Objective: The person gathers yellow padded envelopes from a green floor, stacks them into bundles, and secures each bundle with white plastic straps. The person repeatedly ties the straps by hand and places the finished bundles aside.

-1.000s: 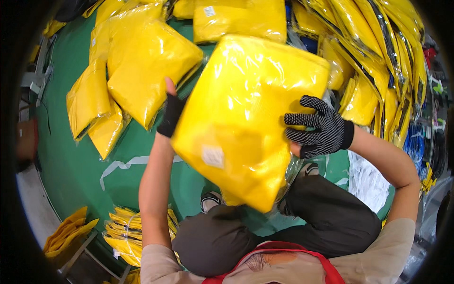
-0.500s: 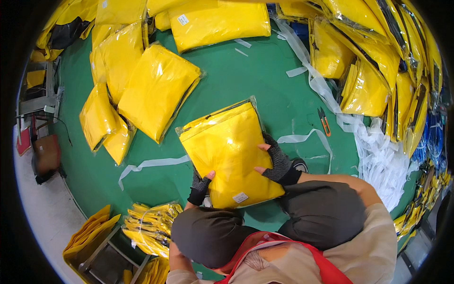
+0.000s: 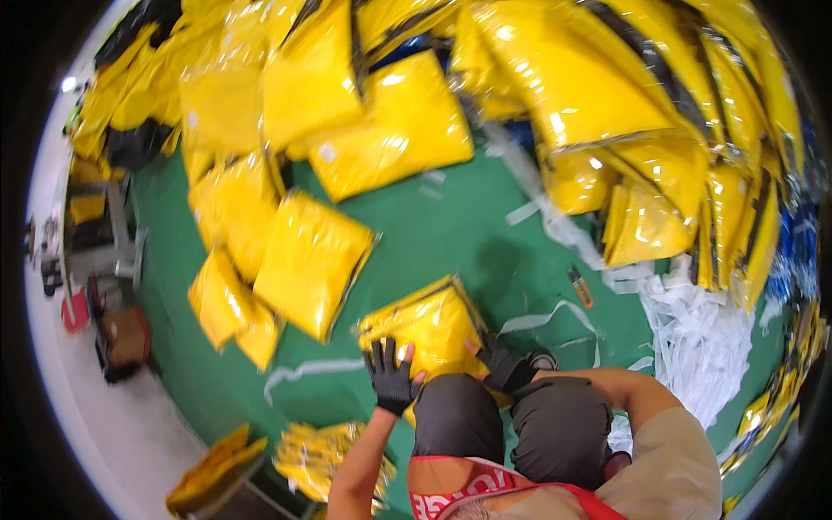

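Yellow packet [image 3: 433, 325] in clear film, lower centre of the frame, between the two gloved hands; its near part is hidden behind the left knee [image 3: 458, 412], and whether its underside touches the floor [image 3: 433, 234] cannot be told. The hands are apart, one to each side. The left hand [image 3: 394, 377] lies at the near left corner with fingers extended and spread; the right hand [image 3: 505, 362] meets the right edge, its thumb toward the packet and its remaining fingers too obscured to show whether they grip. Compared with half a second ago, the whole view has shifted, the packet appears foreshortened close to the knees, its white label is out of sight, and the left hand has spread along its side. This suggests that the packet is being steadied or squared rather than carried. Farther out: a white strip [image 3: 312, 368] to the left, orange-handled snips [image 3: 580, 288] to the right, loose packets [image 3: 312, 260] left of centre, a large heap [image 3: 581, 69] at upper right, and tangled white strips [image 3: 698, 338] at right.
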Available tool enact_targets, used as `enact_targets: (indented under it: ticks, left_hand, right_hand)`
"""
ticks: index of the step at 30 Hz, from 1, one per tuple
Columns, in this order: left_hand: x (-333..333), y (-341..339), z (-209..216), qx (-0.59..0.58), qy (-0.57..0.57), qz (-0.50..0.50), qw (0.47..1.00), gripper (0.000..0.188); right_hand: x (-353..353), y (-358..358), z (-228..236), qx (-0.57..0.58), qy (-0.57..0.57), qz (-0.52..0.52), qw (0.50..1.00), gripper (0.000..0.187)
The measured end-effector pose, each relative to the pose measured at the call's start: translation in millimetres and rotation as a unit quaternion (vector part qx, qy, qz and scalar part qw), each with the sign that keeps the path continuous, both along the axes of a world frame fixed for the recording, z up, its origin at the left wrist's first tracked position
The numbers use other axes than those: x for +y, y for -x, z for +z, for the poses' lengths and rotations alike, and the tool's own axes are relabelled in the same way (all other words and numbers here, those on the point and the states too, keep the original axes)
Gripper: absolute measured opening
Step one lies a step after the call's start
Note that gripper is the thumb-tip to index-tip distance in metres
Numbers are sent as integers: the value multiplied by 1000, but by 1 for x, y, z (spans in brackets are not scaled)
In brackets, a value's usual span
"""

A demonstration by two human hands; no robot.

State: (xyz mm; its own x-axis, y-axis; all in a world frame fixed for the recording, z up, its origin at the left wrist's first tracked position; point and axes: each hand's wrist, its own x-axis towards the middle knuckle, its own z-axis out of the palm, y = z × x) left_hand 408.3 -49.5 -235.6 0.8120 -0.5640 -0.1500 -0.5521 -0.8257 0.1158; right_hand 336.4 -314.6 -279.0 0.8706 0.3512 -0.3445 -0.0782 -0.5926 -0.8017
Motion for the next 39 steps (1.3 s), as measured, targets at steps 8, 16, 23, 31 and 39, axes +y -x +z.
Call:
enact_targets:
  ticks: [8, 16, 23, 31, 39]
  left_hand:
    - [-85, -97, -14, 55, 86, -11, 995, 70]
    - [-69, -99, -51, 78, 126, -33, 988, 68]
    - [-61, -103, -42, 55, 163, -37, 984, 59]
    - [-287, -196, 105, 468, 617, 146, 616, 51]
    - [-321, -234, 58, 575, 710, 190, 358, 48]
  right_hand:
    - [6, 12, -42, -67, 60, 30, 995, 73]
    - [-16, -22, 42, 140, 74, 79, 984, 58]
    - [-149, -87, 126, -275, 190, -407, 850, 36]
    - [-280, -279, 264, -407, 606, -330, 598, 75]
    - [-333, -277, 319, -412, 497, -288, 707, 16]
